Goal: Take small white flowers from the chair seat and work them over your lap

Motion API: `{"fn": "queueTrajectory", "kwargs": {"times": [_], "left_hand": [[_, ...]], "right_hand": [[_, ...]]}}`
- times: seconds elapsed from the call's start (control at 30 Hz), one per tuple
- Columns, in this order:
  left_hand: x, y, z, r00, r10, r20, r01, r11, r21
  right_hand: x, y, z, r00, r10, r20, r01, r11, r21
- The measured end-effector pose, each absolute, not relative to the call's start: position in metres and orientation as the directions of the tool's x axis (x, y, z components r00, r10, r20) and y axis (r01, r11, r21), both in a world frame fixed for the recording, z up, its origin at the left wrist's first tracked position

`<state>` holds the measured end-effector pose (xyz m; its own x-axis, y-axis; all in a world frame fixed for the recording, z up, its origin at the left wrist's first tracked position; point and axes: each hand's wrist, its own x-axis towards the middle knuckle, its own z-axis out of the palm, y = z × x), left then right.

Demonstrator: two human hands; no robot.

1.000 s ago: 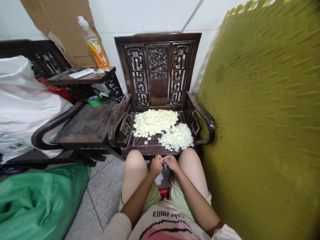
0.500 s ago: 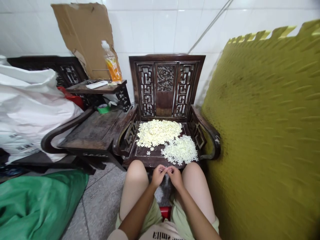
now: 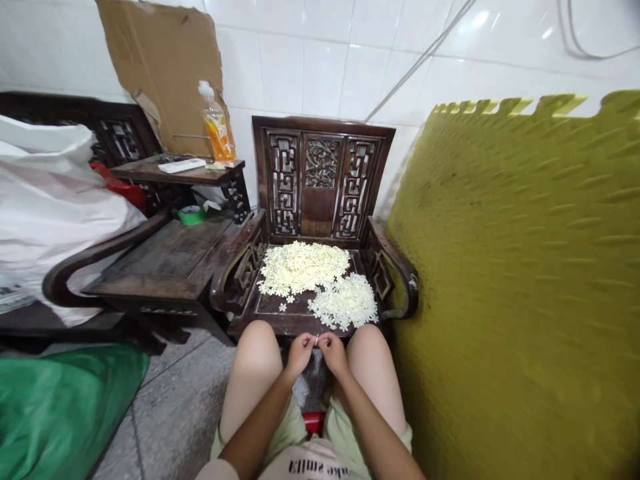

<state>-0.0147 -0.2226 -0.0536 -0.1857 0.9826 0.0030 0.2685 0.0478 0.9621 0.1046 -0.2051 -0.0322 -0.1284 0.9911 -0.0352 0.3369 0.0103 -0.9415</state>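
My left hand (image 3: 300, 352) and my right hand (image 3: 332, 351) meet between my knees, fingertips pinched together on a tiny pale piece (image 3: 317, 339) too small to name. Just beyond them stands a dark carved wooden chair (image 3: 323, 177). On its seat lie two heaps of small flower-shaped pieces: a yellowish heap (image 3: 301, 266) at the back left and a whiter heap (image 3: 344, 308) at the front right. A few loose pieces lie near the seat's front edge.
A green foam mat (image 3: 520, 280) stands upright on the right. Left of the chair are a low dark table (image 3: 165, 260), a shelf with a bottle (image 3: 215, 127) and a remote (image 3: 181, 165), a white sack (image 3: 45, 200) and green cloth (image 3: 60, 407) on the floor.
The view has tilted up and shifted, so the chair sits lower and more wall shows. My hands stay pinched together between my knees, drifting slightly left in the picture.
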Motion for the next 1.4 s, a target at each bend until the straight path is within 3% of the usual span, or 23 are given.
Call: {"fn": "queueTrajectory", "kwargs": {"times": [0.13, 0.3, 0.37, 0.43, 0.6, 0.8, 1.23, 1.4], "left_hand": [[-0.013, -0.222, -0.053, -0.225, 0.972, 0.068, 0.35, 0.016, 0.937], [-0.026, -0.218, -0.048, -0.333, 0.943, -0.021, 0.179, 0.085, 0.98], [-0.034, -0.216, -0.045, -0.477, 0.877, -0.06, 0.099, 0.121, 0.988], [-0.038, -0.214, -0.043, -0.514, 0.847, -0.133, -0.024, 0.141, 0.99], [-0.028, -0.211, -0.046, -0.399, 0.878, -0.263, -0.203, 0.195, 0.959], [-0.014, -0.213, -0.058, -0.265, 0.917, -0.298, -0.249, 0.233, 0.94], [-0.01, -0.215, -0.061, -0.303, 0.915, -0.265, -0.234, 0.198, 0.952], [-0.014, -0.217, -0.058, -0.315, 0.941, -0.128, -0.027, 0.126, 0.992]], "right_hand": [[0.105, -0.204, -0.035, -0.111, 0.99, -0.087, 0.302, -0.05, -0.952], [0.114, -0.197, -0.032, 0.003, 0.984, -0.178, 0.259, -0.173, -0.95], [0.119, -0.193, -0.029, 0.079, 0.976, -0.203, 0.187, -0.214, -0.959], [0.121, -0.191, -0.028, 0.052, 0.973, -0.224, 0.073, -0.228, -0.971], [0.117, -0.194, -0.025, -0.124, 0.909, -0.398, -0.077, -0.409, -0.909], [0.113, -0.195, -0.026, -0.119, 0.901, -0.417, -0.116, -0.43, -0.895], [0.113, -0.197, -0.027, -0.148, 0.893, -0.426, -0.167, -0.447, -0.879], [0.113, -0.197, -0.027, -0.068, 0.906, -0.417, -0.161, -0.422, -0.892]]}}
